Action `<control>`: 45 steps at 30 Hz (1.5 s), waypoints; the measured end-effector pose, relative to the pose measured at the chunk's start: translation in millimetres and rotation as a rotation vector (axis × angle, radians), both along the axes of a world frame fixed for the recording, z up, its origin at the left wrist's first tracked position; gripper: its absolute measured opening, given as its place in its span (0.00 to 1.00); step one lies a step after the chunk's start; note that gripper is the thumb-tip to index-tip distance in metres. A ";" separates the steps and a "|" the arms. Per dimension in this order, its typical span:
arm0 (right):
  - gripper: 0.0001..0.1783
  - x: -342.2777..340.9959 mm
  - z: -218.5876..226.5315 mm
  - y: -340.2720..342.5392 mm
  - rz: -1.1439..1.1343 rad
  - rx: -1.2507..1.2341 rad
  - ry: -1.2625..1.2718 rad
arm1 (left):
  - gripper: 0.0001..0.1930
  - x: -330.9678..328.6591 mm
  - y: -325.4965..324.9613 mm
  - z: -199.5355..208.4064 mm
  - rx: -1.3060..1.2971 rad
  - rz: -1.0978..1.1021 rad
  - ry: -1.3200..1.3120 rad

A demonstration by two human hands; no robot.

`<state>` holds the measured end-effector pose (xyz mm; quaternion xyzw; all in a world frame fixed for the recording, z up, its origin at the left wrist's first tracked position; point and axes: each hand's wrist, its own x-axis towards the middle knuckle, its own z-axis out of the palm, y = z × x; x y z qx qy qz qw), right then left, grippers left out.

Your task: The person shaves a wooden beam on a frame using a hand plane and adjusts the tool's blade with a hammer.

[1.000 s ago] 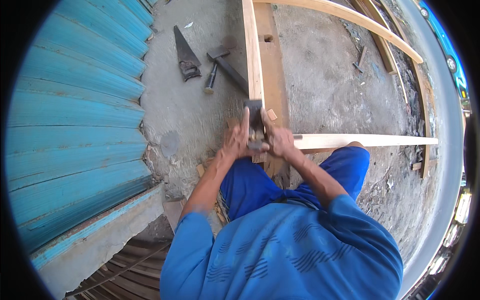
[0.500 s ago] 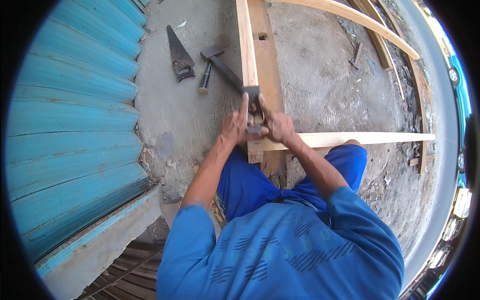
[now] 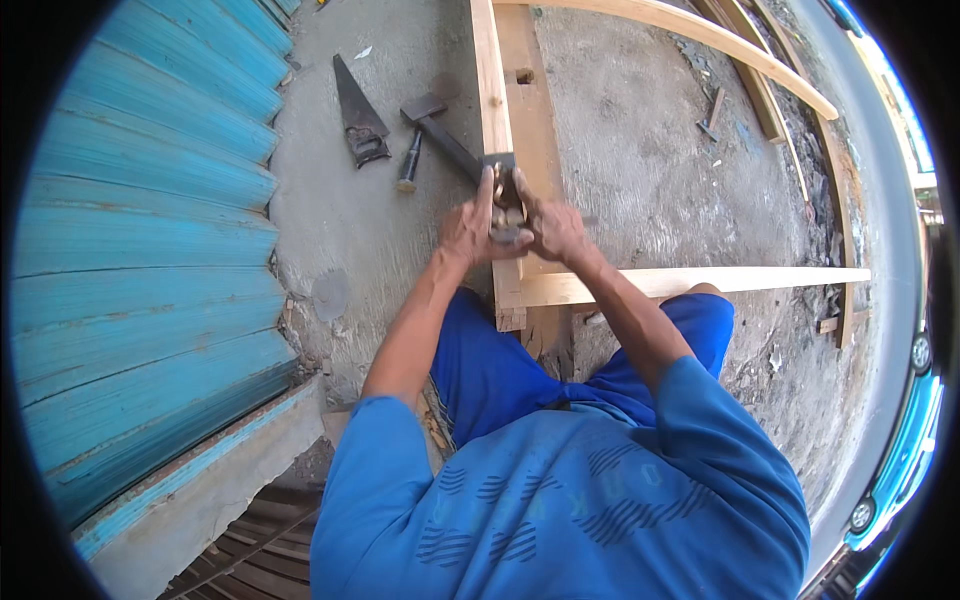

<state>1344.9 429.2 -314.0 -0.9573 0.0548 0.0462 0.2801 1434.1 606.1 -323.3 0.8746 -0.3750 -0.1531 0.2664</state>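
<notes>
A dark hand plane [image 3: 499, 160] lies on the pale wooden beam [image 3: 493, 95] that runs away from me. My left hand [image 3: 466, 232] grips the plane's left side, its index finger stretched forward along the body. On the opposite side my right hand [image 3: 556, 234] grips it the same way. Curled shavings [image 3: 500, 186] show in the plane's throat, between the two hands. The beam's near end [image 3: 510, 317] sits between my knees, where a second pale beam [image 3: 700, 281] joins it and runs off to the right. A wider brown plank [image 3: 541, 150] lies beneath the frame.
On the concrete to the left lie a handsaw [image 3: 358, 115], a mallet [image 3: 440, 130] and a dark chisel [image 3: 409, 165]. A small hammer [image 3: 712, 115] lies to the right. Corrugated blue shutters [image 3: 150, 220] border the left. Beyond more timber [image 3: 770, 75], a blue car [image 3: 895, 465] is on the road.
Both hands and the plane have slid a short way forward along the beam, away from me. The blue car on the road has moved toward the lower right of the picture.
</notes>
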 end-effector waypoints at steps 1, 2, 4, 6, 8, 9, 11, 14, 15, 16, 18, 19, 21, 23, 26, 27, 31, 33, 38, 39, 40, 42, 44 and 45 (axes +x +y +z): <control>0.57 -33.3 1.0 20.4 0.016 -0.024 0.049 | 0.76 -37.2 23.5 -9.3 -0.055 0.005 0.005; 0.57 -72.5 21.7 40.2 0.050 0.027 0.160 | 0.77 -77.9 45.1 -10.4 -0.146 -0.005 0.033; 0.57 -143.8 24.3 70.3 0.053 0.092 0.268 | 0.74 -146.7 81.0 4.7 -0.152 -0.070 -0.067; 0.57 -168.2 24.1 83.6 0.048 0.050 0.252 | 0.74 -167.1 88.3 14.9 -0.190 -0.104 -0.087; 0.58 -146.4 5.7 70.6 0.038 0.025 -0.043 | 0.74 -133.1 73.7 13.6 -0.141 -0.112 -0.109; 0.58 -103.8 20.6 67.0 0.016 0.076 0.133 | 0.74 -103.7 70.7 5.8 -0.125 -0.068 -0.142; 0.56 -27.8 40.3 46.2 -0.037 0.064 0.244 | 0.74 -30.1 42.0 7.6 -0.082 -0.048 -0.073; 0.52 14.3 42.2 -6.5 -0.100 -0.055 0.090 | 0.70 31.1 -19.3 14.7 -0.055 -0.077 -0.082; 0.51 19.8 48.8 -13.0 -0.092 -0.071 0.074 | 0.66 36.7 -23.2 28.9 -0.048 -0.061 -0.057; 0.50 21.0 56.1 -22.8 -0.138 -0.051 0.046 | 0.66 37.0 -21.9 42.5 -0.156 -0.056 -0.102; 0.48 -5.7 67.2 -24.9 -0.222 0.022 0.040 | 0.66 17.5 -3.1 64.0 -0.337 -0.042 -0.139; 0.42 -17.3 66.7 -30.1 -0.265 0.081 -0.021 | 0.62 11.5 8.1 56.8 -0.381 0.016 -0.171; 0.36 -32.2 54.9 -53.3 -0.402 0.153 0.038 | 0.58 2.6 6.8 30.6 -0.316 0.230 -0.209; 0.28 -42.4 26.1 -80.5 -0.562 0.163 0.088 | 0.53 -4.5 -14.3 14.2 -0.156 0.361 -0.238; 0.26 -49.5 -11.3 -111.4 -0.628 0.072 0.143 | 0.51 -7.8 -68.3 14.3 0.094 0.476 -0.146; 0.25 -52.6 -27.0 -121.3 -0.599 0.031 0.138 | 0.50 -4.4 -83.8 3.0 0.149 0.506 -0.130; 0.20 -73.5 -75.4 -147.5 -0.467 -0.071 0.218 | 0.49 -6.5 -128.1 -14.0 0.371 0.640 -0.075; 0.19 -76.1 -82.6 -149.4 -0.329 -0.057 0.289 | 0.48 -2.6 -128.8 -17.1 0.399 0.668 -0.090; 0.23 -91.6 -109.9 -202.9 0.011 0.144 0.476 | 0.49 -9.1 -162.5 -3.6 0.491 0.587 -0.099; 0.21 -67.4 -70.0 -204.0 0.183 0.090 0.539 | 0.50 -7.1 -151.6 -7.1 0.592 0.583 -0.212; 0.19 -57.5 -69.6 -225.6 0.082 0.086 0.484 | 0.50 -9.5 -165.3 -8.5 0.534 0.485 -0.259; 0.17 -47.5 -81.7 -261.2 -0.095 0.089 0.394 | 0.50 -15.2 -184.7 -17.9 0.440 0.302 -0.329; 0.22 -37.6 -85.0 -299.7 -0.341 0.063 0.226 | 0.51 -8.2 -211.7 -52.5 0.456 0.315 -0.191; 0.24 -27.6 -81.5 -323.4 -0.380 -0.001 0.227 | 0.51 -1.6 -218.6 -85.4 0.478 0.373 -0.142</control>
